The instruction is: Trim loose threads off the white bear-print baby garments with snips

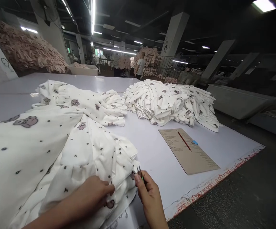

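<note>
White printed garments (90, 149) with small dark marks and mauve animal figures lie heaped across the table's near left. My left hand (92, 192) rests on the heap, its fingers curled closed on the cloth; the fingertips are partly hidden. At the heap's right edge my right hand (149, 197) is closed around small thread snips (139, 171), whose pointed blades stick up past the thumb. A bit of green shows on the snips between the fingers. Another white garment (80, 100) lies just behind the heap.
A second pile of printed garments (166, 101) covers the table's back right. Nearer lies a brown board (176, 156) with writing, a dark red pencil (184, 141) and a blue clip (195, 142). A pale bin (240, 100) stands right; a person (140, 66) stands far back.
</note>
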`<action>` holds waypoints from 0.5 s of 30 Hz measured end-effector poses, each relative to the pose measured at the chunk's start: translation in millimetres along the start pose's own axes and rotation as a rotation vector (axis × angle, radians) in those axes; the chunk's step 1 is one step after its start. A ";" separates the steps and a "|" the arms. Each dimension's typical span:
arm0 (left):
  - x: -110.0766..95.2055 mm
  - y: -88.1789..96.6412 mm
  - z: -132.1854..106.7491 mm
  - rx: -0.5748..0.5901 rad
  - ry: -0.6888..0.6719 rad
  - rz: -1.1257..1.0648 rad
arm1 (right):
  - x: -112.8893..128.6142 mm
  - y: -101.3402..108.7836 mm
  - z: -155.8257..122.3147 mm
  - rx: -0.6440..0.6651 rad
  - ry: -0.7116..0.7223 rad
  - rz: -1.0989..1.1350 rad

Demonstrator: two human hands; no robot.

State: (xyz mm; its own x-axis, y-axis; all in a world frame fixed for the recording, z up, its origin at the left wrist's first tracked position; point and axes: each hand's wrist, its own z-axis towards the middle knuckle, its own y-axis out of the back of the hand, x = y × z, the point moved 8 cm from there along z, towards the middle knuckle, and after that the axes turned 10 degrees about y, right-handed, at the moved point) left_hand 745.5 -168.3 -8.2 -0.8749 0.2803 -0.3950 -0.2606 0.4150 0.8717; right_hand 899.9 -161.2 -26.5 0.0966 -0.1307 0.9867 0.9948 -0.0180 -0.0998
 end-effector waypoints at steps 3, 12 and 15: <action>17.8 23.7 -21.0 -0.118 0.044 -0.215 | 3.9 -7.1 -1.9 0.012 0.031 0.001; 78.7 87.7 -87.1 -0.503 0.307 -1.208 | -0.2 -69.5 -21.6 0.165 0.167 0.102; 82.6 84.7 -87.0 -0.585 0.288 -1.223 | 2.5 -104.1 -27.6 0.230 0.179 0.108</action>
State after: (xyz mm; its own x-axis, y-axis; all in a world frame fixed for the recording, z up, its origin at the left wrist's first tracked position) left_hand 615.7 -185.4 58.2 -0.0026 -0.2107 -0.9775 -0.9838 -0.1748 0.0403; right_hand 795.8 -187.0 -17.2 0.2158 -0.2927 0.9315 0.9619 0.2279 -0.1512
